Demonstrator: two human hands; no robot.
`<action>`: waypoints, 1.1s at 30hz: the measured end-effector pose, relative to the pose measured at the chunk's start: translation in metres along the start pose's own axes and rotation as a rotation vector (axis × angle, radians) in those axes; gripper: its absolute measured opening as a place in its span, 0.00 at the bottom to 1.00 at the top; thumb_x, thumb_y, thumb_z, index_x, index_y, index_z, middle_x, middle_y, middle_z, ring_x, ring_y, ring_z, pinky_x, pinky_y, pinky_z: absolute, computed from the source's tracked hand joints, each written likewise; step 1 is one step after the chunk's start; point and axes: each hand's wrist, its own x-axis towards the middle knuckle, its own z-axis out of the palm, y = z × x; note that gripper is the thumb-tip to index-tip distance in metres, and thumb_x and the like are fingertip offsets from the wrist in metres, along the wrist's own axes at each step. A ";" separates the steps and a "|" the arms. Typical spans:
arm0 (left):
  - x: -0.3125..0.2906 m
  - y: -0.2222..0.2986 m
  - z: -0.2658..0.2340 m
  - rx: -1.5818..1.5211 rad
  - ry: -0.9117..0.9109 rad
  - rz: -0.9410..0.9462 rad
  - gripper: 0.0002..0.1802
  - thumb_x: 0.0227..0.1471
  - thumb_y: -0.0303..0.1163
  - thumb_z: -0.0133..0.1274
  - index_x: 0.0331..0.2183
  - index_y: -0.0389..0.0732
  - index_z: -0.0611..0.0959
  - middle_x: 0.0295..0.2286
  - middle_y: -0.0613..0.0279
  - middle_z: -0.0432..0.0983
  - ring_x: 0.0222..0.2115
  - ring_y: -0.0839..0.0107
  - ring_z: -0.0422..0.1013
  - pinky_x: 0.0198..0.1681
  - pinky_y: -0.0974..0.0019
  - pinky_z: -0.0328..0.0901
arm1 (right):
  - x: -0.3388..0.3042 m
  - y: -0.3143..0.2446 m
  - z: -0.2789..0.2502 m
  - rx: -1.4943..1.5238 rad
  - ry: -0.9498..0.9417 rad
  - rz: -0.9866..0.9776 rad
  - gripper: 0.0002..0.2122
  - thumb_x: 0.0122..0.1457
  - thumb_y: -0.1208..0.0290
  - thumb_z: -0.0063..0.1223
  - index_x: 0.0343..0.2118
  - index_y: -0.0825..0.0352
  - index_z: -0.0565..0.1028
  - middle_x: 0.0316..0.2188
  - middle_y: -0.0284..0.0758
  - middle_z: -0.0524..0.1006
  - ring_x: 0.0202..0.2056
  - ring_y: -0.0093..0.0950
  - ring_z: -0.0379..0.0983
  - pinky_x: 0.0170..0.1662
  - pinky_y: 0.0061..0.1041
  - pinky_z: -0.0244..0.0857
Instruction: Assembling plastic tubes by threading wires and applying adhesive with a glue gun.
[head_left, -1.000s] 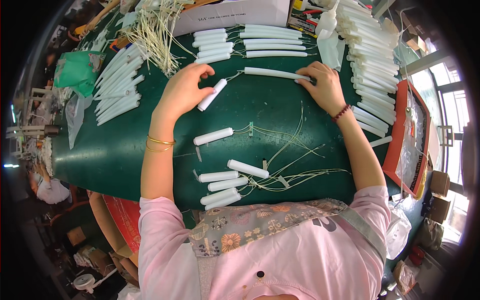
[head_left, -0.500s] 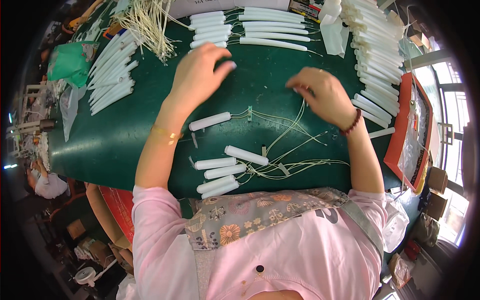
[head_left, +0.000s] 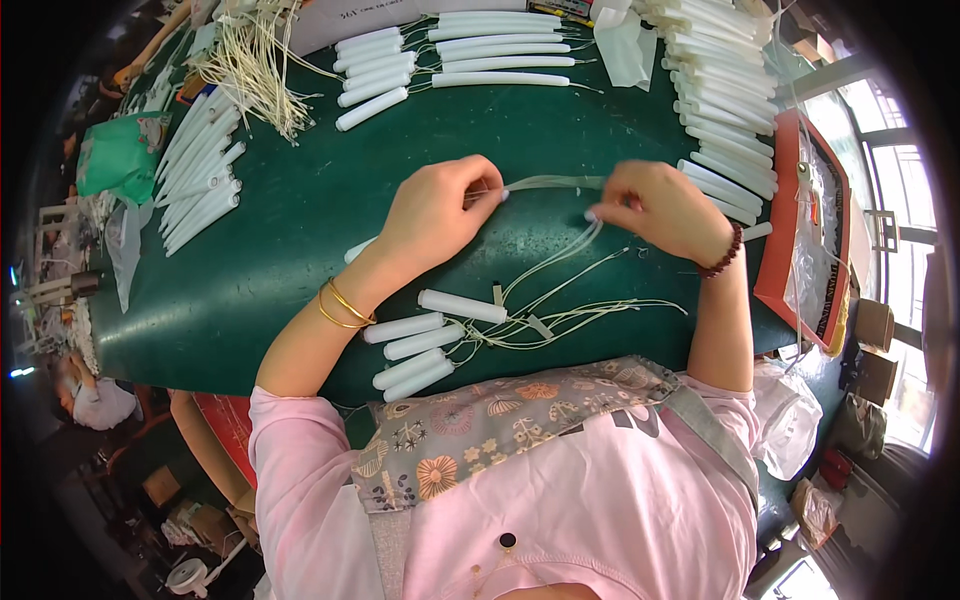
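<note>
My left hand (head_left: 445, 210) is closed in a pinch on thin pale wires (head_left: 555, 183) above the middle of the table. These wires stretch across to my right hand (head_left: 665, 212), whose fingers are closed around their far part; more pale wires rise to its fingertips from below. Partly hidden behind my left forearm lies a short white tube (head_left: 358, 249). Nearer to me, several short white tubes (head_left: 462, 305) lie in a loose group, their wires (head_left: 600, 318) trailing to the right. A small dark tag (head_left: 497, 292) sits on one of the wires.
At the back lie rows of short white tubes (head_left: 372, 108) and long white tubes (head_left: 500, 79). More long tubes (head_left: 205, 170) lie at the left by a bundle of pale wires (head_left: 255, 70) and a green bag (head_left: 120, 158). A stack of tubes (head_left: 725, 130) and an orange-red box (head_left: 785, 220) stand right.
My left hand has come away from the short tubes at the back, down and right, and now pinches the wires. A short tube shows there uncovered. The view has shifted slightly.
</note>
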 end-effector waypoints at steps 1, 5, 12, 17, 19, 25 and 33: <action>0.003 0.002 0.001 -0.023 0.076 -0.003 0.06 0.58 0.26 0.65 0.36 0.34 0.84 0.28 0.60 0.82 0.28 0.71 0.77 0.34 0.68 0.71 | 0.004 0.006 0.006 0.005 0.235 -0.102 0.10 0.59 0.67 0.68 0.33 0.68 0.79 0.35 0.38 0.78 0.37 0.39 0.77 0.40 0.33 0.70; 0.010 -0.001 -0.001 -0.107 0.141 -0.071 0.05 0.60 0.25 0.63 0.36 0.33 0.84 0.27 0.61 0.84 0.27 0.77 0.76 0.33 0.72 0.71 | 0.027 0.006 0.021 -0.055 0.714 -0.250 0.13 0.56 0.68 0.70 0.39 0.66 0.78 0.39 0.37 0.77 0.44 0.41 0.76 0.46 0.36 0.70; 0.012 -0.002 -0.012 -0.153 0.117 -0.007 0.10 0.54 0.31 0.68 0.35 0.38 0.86 0.30 0.59 0.82 0.31 0.66 0.79 0.35 0.64 0.71 | 0.043 0.030 0.015 -0.226 0.759 -0.412 0.09 0.57 0.72 0.67 0.40 0.62 0.82 0.39 0.33 0.80 0.43 0.36 0.77 0.48 0.33 0.68; -0.024 -0.001 -0.043 0.435 0.265 0.153 0.15 0.48 0.34 0.71 0.38 0.41 0.87 0.34 0.61 0.79 0.38 0.57 0.78 0.42 0.55 0.72 | 0.039 0.038 0.003 -0.111 0.630 -0.369 0.05 0.61 0.72 0.63 0.38 0.64 0.85 0.29 0.34 0.79 0.33 0.37 0.75 0.43 0.34 0.67; -0.053 -0.009 -0.070 0.492 0.067 -0.057 0.15 0.47 0.33 0.71 0.39 0.42 0.87 0.34 0.60 0.80 0.39 0.54 0.78 0.43 0.52 0.72 | 0.043 0.033 -0.001 -0.080 0.597 -0.417 0.06 0.61 0.72 0.63 0.39 0.64 0.85 0.27 0.37 0.77 0.32 0.38 0.73 0.40 0.35 0.66; -0.071 -0.048 -0.084 0.556 0.226 -0.068 0.08 0.47 0.28 0.65 0.34 0.44 0.86 0.31 0.56 0.77 0.37 0.51 0.78 0.39 0.48 0.73 | 0.036 0.033 0.011 0.152 0.544 -0.311 0.11 0.62 0.83 0.53 0.44 0.72 0.83 0.30 0.41 0.78 0.30 0.32 0.73 0.36 0.32 0.68; 0.040 -0.036 0.007 0.257 0.214 0.296 0.20 0.50 0.41 0.68 0.43 0.43 0.88 0.41 0.55 0.83 0.46 0.51 0.78 0.47 0.49 0.73 | 0.010 -0.018 0.009 -0.019 0.595 -0.322 0.11 0.64 0.80 0.57 0.48 0.70 0.83 0.41 0.50 0.82 0.42 0.45 0.79 0.51 0.43 0.71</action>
